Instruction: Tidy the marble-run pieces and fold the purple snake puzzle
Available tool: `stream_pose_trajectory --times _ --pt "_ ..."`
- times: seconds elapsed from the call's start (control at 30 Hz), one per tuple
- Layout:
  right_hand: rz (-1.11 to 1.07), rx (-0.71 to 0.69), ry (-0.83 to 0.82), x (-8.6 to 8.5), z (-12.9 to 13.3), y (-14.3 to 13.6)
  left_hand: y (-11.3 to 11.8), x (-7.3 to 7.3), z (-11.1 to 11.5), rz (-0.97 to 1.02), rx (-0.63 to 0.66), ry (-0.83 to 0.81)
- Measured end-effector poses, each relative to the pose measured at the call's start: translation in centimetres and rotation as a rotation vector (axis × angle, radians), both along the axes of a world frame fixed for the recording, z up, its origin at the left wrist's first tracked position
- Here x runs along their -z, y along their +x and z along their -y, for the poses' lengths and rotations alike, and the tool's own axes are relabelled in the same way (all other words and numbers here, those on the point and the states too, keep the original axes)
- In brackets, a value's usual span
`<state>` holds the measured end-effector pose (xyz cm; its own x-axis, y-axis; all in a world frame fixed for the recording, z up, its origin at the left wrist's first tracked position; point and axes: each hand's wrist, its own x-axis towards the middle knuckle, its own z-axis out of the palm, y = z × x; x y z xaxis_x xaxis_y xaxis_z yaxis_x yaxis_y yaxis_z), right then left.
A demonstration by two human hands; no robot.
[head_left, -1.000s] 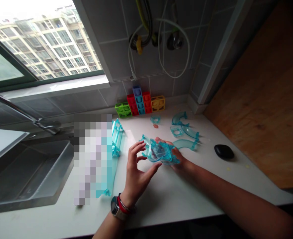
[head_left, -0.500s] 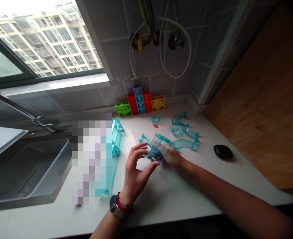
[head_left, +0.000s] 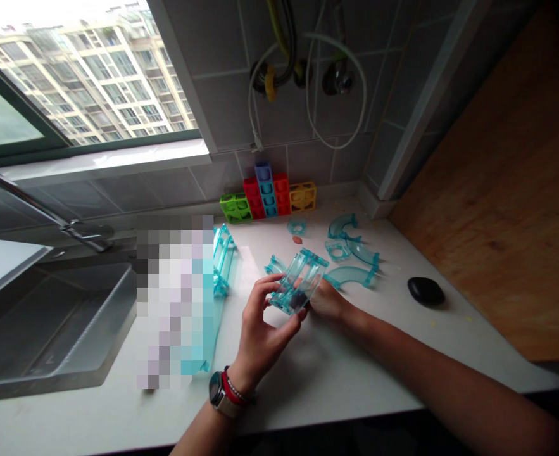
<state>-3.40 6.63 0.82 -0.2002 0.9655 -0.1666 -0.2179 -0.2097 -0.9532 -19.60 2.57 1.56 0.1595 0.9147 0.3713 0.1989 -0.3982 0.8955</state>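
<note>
A translucent blue plastic track piece (head_left: 304,273) with raised sides is held tilted above the counter. My left hand (head_left: 259,324) grips its lower left end, fingers on the far edge and thumb on the near edge. My right hand (head_left: 329,301) closes on the piece from the right, its fingertips mostly hidden behind it. Something dark shows through the lower part of the piece; I cannot make out what it is. Just behind lies a small curved blue piece (head_left: 274,263). Near my right wrist rests a curved blue track (head_left: 352,275).
More blue parts lie behind, among them a square ring piece (head_left: 337,251) and a curved track (head_left: 342,225). A black oval object (head_left: 425,291) is at the right. Colourful blocks (head_left: 266,197) stand against the wall. Long blue parts (head_left: 216,316), partly pixelated, lie left, beside the sink (head_left: 113,329).
The held track piece has turned and tipped, so more of its broad face and lower end shows. My hands have shifted only slightly around it.
</note>
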Motion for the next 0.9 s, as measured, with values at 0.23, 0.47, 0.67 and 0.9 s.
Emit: stream_pose_trajectory --times 0.23,0.47,0.67,0.9 --pt "0.020 -0.048 0.033 -0.65 0.13 0.12 0.13 0.08 -0.04 0.034 -0.005 -0.002" --pt "0.021 -0.090 0.097 -0.61 0.10 0.20 -0.14 0.04 -0.40 0.105 -0.041 -0.042" --pt "0.043 -0.093 0.126 -0.20 -0.02 0.31 -0.15 0.08 -0.38 0.131 -0.054 -0.081" --pt "0.042 -0.033 0.147 0.30 0.03 0.26 -0.35 0.47 -0.60 0.114 -0.070 -0.090"
